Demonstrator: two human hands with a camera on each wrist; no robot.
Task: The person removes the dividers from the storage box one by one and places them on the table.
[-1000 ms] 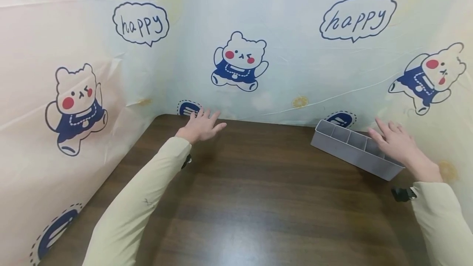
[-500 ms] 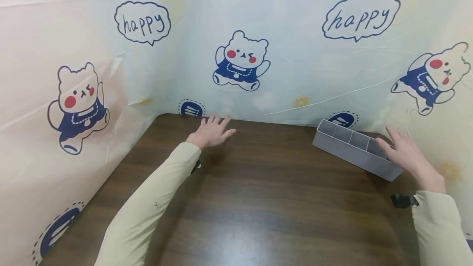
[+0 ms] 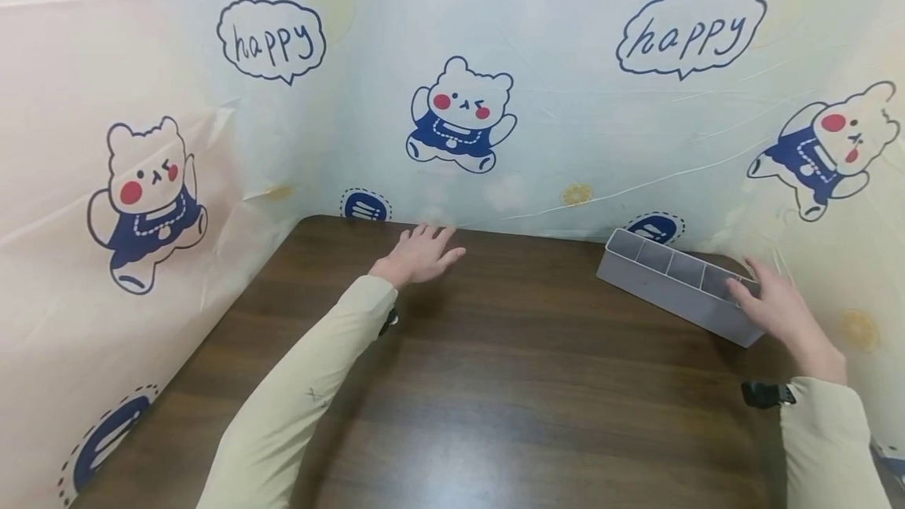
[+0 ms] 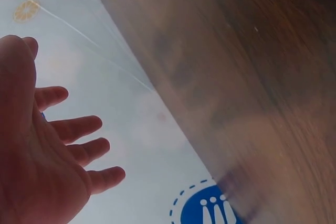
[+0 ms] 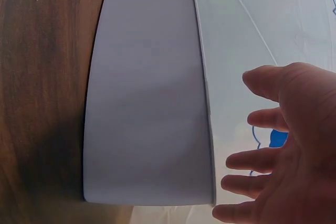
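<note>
A long grey plastic organizer box point(image 3: 668, 298) with a row of compartments sits at the back right of the table, set at an angle. My right hand point(image 3: 783, 314) hovers at its right end, overlapping the rim in the head view. In the right wrist view the fingers point(image 5: 252, 159) are spread a little and hold nothing, beside the grey side wall of the box. Toward the back left, my left hand point(image 3: 419, 256) reaches over the table, palm down, fingers apart and nothing in them. The compartments in view look empty; the rightmost is partly hidden by the right hand.
The dark wood-grain table point(image 3: 509, 368) carries the box. A pale cloth backdrop point(image 3: 339, 132) printed with cartoon bears and "happy" bubbles rises along its back, left and right sides. Both forearms, in light sleeves, cross the table from the front.
My left hand has drifted to the right along the back of the table. My right hand has come down slightly and toward me at the box's right end. The box has stayed in place.
</note>
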